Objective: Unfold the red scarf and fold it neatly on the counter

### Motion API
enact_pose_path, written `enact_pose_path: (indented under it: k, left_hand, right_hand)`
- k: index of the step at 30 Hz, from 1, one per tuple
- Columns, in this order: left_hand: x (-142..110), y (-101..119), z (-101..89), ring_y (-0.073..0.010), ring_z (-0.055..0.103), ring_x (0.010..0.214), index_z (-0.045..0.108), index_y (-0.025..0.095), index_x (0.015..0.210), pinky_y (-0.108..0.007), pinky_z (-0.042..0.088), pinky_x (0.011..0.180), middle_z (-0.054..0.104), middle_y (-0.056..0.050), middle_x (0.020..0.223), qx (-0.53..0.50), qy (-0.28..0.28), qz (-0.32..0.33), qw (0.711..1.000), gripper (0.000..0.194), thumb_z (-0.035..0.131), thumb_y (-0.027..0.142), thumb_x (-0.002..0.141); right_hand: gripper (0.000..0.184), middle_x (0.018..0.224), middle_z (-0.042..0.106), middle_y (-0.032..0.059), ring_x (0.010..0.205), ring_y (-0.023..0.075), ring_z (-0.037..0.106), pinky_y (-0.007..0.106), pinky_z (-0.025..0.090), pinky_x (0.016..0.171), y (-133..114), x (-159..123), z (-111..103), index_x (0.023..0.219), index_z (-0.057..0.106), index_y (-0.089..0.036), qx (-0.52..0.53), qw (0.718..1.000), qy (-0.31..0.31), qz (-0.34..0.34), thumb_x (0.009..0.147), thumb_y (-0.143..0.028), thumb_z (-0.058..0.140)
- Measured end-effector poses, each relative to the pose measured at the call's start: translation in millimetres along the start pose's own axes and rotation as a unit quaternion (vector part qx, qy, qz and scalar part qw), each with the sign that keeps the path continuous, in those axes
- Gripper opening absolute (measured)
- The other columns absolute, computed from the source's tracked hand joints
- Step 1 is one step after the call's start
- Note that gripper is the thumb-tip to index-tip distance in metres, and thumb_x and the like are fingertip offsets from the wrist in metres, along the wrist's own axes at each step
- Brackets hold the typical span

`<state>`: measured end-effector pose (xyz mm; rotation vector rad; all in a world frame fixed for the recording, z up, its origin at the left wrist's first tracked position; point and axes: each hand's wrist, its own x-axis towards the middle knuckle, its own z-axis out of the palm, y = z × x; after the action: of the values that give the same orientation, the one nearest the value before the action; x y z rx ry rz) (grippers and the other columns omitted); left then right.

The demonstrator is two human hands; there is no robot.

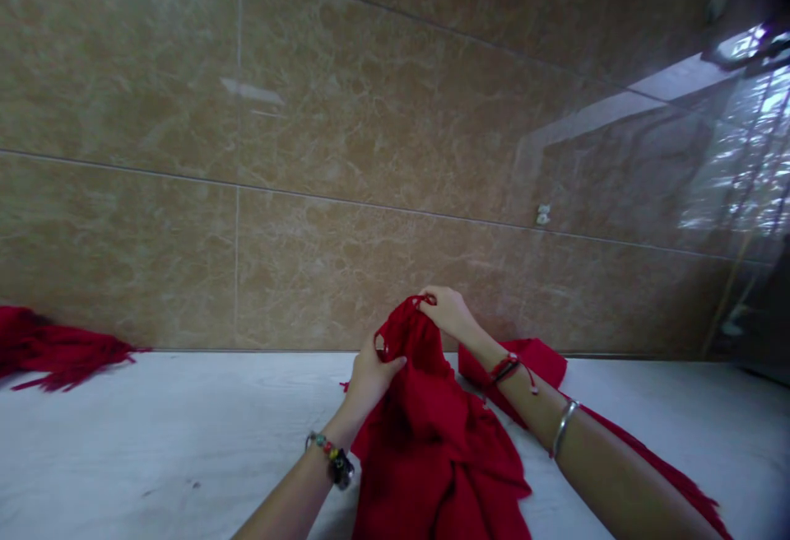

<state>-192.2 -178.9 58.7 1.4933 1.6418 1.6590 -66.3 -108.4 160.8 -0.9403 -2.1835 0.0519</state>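
A red scarf (pixel 432 425) hangs bunched in front of me, running down past the bottom of the view. My left hand (pixel 371 375) grips its left edge, thumb on top and the other fingers partly hidden by the fabric. At the scarf's upper end, my right hand (pixel 448 309) pinches what looks like the knotted, fringed edge between thumb and fingers. More red fabric (pixel 546 359) lies on the white surface behind and under my right forearm; whether it belongs to the same scarf I cannot tell.
The white tabletop (pixel 185 441) meets a brown marble-patterned tiled wall (pixel 370 112) at its far edge. Another red fringed scarf (pixel 55 346) lies at the far left. A wall socket (pixel 543 213) sits at the right, and bright, shiny sheeting (pixel 741 169) shows farther right.
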Motion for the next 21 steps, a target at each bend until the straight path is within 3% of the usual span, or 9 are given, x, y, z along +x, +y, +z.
enact_pose_path:
  k: [4,6,8,11,14,16,18,21]
  left_hand:
    - [34.0,17.6,-26.5,-0.016,0.062,0.07,0.058,0.015,0.09,-0.027,0.046,0.064,0.066,-0.006,0.079,0.121,0.047,0.071,0.989,0.018,0.051,0.016,0.074]
    - [48.5,31.1,-44.3,-0.0153,0.061,0.069,0.06,0.016,0.081,-0.026,0.045,0.063,0.066,-0.005,0.078,0.159,0.074,0.084,0.981,0.014,0.048,0.016,0.073]
    - [51.4,41.3,-52.2,-0.0149,0.061,0.068,0.06,0.016,0.084,-0.026,0.046,0.063,0.065,-0.004,0.079,0.139,0.07,0.092,0.984,0.015,0.048,0.02,0.074]
    - [28.3,40.6,-32.3,-0.0161,0.061,0.077,0.057,0.014,0.096,-0.027,0.047,0.069,0.065,-0.007,0.087,0.071,-0.005,0.08,0.994,0.028,0.047,0.033,0.078]
    - [-8.3,24.6,12.1,-0.019,0.061,0.085,0.048,0.013,0.114,-0.03,0.047,0.075,0.064,-0.011,0.098,0.07,-0.112,0.031,0.991,0.051,0.059,0.037,0.07]
    - [-22.5,16.5,37.7,-0.0204,0.061,0.083,0.052,0.013,0.11,-0.032,0.047,0.074,0.065,-0.01,0.095,0.081,-0.161,0.006,0.984,0.047,0.062,0.03,0.068]
    - [-22.6,16.1,50.3,-0.0193,0.061,0.083,0.056,0.013,0.102,-0.031,0.046,0.075,0.066,-0.009,0.095,0.046,-0.173,0.004,0.984,0.032,0.056,0.02,0.071]
    - [-3.7,27.0,43.5,-0.0176,0.059,0.083,0.058,0.014,0.092,-0.031,0.044,0.077,0.065,-0.007,0.093,-0.005,-0.117,0.045,0.992,0.02,0.049,0.019,0.075]
  right_hand:
    - [0.015,0.067,0.063,0.0022,0.062,0.0143,0.055,0.023,0.036,0.056,29.8,14.9,-34.1,0.066,0.062,-0.019,0.002,0.993,0.101,0.052,0.072,-0.017,0.048]
    - [0.016,0.068,0.063,0.0036,0.062,0.0153,0.054,0.023,0.036,0.056,43.2,19.3,-53.5,0.069,0.062,-0.018,0.0,0.982,0.169,0.087,0.073,-0.019,0.046]
    - [0.016,0.07,0.063,0.0046,0.064,0.016,0.054,0.024,0.036,0.057,52.6,18.1,-66.2,0.072,0.062,-0.017,-0.004,0.975,0.2,0.094,0.074,-0.02,0.046]
    - [0.014,0.072,0.063,0.0047,0.067,0.0162,0.055,0.024,0.036,0.06,56.1,5.8,-64.2,0.071,0.061,-0.017,-0.013,0.988,0.145,0.058,0.073,-0.017,0.047]
    - [0.014,0.074,0.063,0.0039,0.068,0.0153,0.055,0.023,0.036,0.061,50.1,-8.5,-49.4,0.072,0.061,-0.018,-0.005,0.996,0.078,0.031,0.072,-0.014,0.047]
    - [0.014,0.074,0.064,0.0038,0.068,0.015,0.056,0.023,0.037,0.061,48.0,-12.6,-45.7,0.074,0.061,-0.018,0.007,0.997,0.066,0.031,0.072,-0.015,0.047]
    - [0.014,0.075,0.064,0.0043,0.069,0.0153,0.056,0.024,0.038,0.062,52.3,-11.5,-51.6,0.075,0.061,-0.017,0.013,0.996,0.079,0.043,0.074,-0.017,0.047]
    - [0.016,0.076,0.064,0.0049,0.07,0.0157,0.056,0.024,0.039,0.063,71.4,-7.1,-69.4,0.075,0.06,-0.016,0.005,0.99,0.117,0.075,0.077,-0.023,0.046]
